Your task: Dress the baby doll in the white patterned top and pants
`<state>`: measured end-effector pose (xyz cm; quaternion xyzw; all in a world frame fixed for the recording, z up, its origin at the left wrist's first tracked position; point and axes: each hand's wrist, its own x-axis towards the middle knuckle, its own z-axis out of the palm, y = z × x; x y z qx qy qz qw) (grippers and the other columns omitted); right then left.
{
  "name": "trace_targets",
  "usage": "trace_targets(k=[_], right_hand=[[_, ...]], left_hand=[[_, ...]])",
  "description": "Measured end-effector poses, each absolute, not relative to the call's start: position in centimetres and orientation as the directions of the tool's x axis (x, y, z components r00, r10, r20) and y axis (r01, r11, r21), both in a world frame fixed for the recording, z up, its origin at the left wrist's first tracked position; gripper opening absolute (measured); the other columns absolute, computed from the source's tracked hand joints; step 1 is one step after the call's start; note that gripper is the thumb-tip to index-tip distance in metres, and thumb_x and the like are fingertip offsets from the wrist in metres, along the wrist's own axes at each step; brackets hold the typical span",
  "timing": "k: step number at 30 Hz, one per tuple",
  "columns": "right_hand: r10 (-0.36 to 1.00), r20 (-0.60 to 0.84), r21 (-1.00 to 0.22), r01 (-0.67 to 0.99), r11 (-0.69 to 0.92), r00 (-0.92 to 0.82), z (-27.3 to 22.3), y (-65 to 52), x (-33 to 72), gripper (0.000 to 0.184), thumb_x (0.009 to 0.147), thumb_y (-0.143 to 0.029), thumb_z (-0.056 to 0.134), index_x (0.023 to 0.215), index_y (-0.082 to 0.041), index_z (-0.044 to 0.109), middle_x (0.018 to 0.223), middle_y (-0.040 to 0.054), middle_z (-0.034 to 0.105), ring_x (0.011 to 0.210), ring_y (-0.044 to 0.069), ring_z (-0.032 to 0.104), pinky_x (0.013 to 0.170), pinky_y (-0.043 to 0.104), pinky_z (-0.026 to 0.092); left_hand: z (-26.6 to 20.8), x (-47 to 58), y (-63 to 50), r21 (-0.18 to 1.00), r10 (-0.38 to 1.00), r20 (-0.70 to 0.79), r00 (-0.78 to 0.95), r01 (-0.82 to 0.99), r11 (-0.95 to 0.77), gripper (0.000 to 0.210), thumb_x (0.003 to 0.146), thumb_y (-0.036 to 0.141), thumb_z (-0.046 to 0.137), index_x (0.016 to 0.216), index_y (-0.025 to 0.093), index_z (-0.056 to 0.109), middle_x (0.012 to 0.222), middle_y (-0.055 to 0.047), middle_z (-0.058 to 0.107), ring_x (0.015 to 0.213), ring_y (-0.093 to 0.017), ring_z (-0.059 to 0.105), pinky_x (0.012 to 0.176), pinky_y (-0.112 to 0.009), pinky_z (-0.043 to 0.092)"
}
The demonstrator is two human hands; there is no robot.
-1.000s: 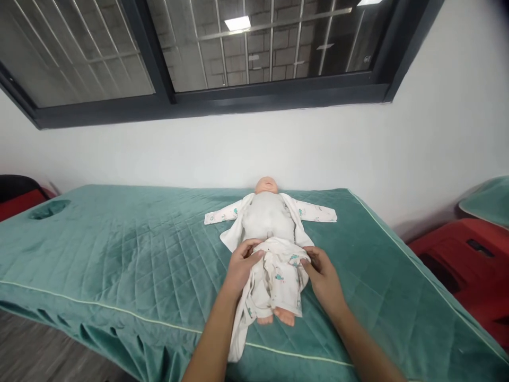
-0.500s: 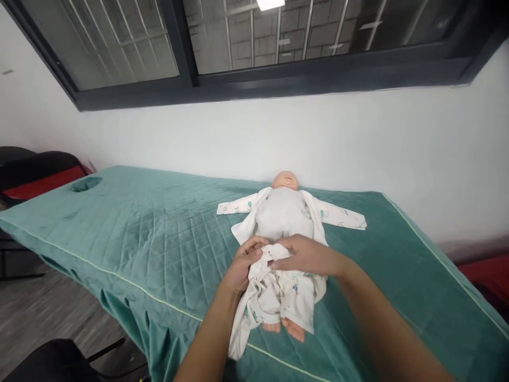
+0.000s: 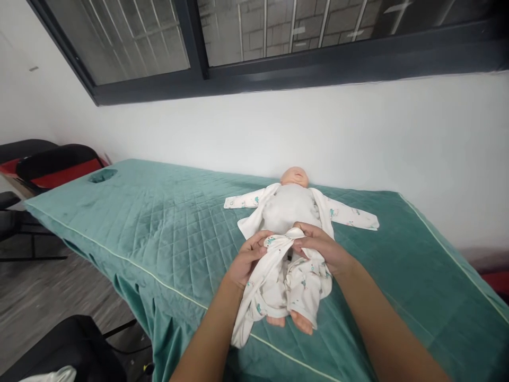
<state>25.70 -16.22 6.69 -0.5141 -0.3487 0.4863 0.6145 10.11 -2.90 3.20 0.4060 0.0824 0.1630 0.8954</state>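
Note:
A baby doll (image 3: 292, 207) lies on its back on the green bed, head toward the wall. Its printed white baby romper (image 3: 274, 292) is spread open at the chest, with both sleeves stretched outward. My left hand (image 3: 250, 257) is closed on a fold of the romper over the doll's lower belly. Opposite it, my right hand (image 3: 318, 245) pinches the same bunched cloth, which spans between the two hands. The doll's feet (image 3: 302, 322) stick out of the leg openings near the bed's front edge. One loose flap of cloth hangs to the left of the legs.
The quilted green bed cover (image 3: 159, 239) stretches far to the left, with a face hole (image 3: 102, 175) at that end. Behind stand a white wall and a dark-framed window (image 3: 207, 79). Black chairs (image 3: 59, 162) are at the left; a black seat (image 3: 71, 350) is at lower left.
The cloth between my hands has been raised and drawn tauter, and my right hand has turned and shifted slightly right. The whole view has also shifted a little.

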Motion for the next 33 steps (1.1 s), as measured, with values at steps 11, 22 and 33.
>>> trace_targets(k=[11,22,33], right_hand=[[0.987,-0.081,-0.989,0.110,-0.096,0.137,7.0,-15.2,24.4,0.035,0.078,-0.047,0.070,0.081,-0.012,0.069,0.072,0.0011,0.063,0.067,0.012,0.056,0.064,0.023,0.042],[0.850,-0.194,-0.905,-0.425,0.038,0.489,6.2,-15.3,24.9,0.031,0.068,-0.040,0.079,0.079,-0.014,0.064,0.068,0.0021,0.065,0.060,0.014,0.059,0.059,0.024,0.048],[0.932,-0.104,-0.926,-0.377,0.037,0.348,6.1,-16.1,25.7,0.047,0.075,-0.047,0.074,0.105,-0.012,0.066,0.088,0.0089,0.070,0.071,0.017,0.064,0.064,0.025,0.049]], left_hand=[[3.7,10.4,-3.4,0.816,0.460,-0.033,0.887,-0.241,0.525,0.051,0.056,0.025,0.085,0.102,0.018,0.064,0.087,-0.002,0.069,0.065,-0.012,0.062,0.061,-0.020,0.047],[5.5,10.9,-3.7,0.993,0.245,0.045,0.969,-0.069,0.091,0.036,0.076,0.039,0.072,0.102,0.014,0.066,0.101,-0.005,0.064,0.094,-0.017,0.057,0.089,-0.026,0.042],[6.8,11.7,-4.6,0.789,0.423,-0.068,0.903,-0.211,0.577,0.032,0.074,0.029,0.072,0.101,0.012,0.065,0.085,-0.005,0.069,0.074,-0.014,0.062,0.072,-0.023,0.047]])
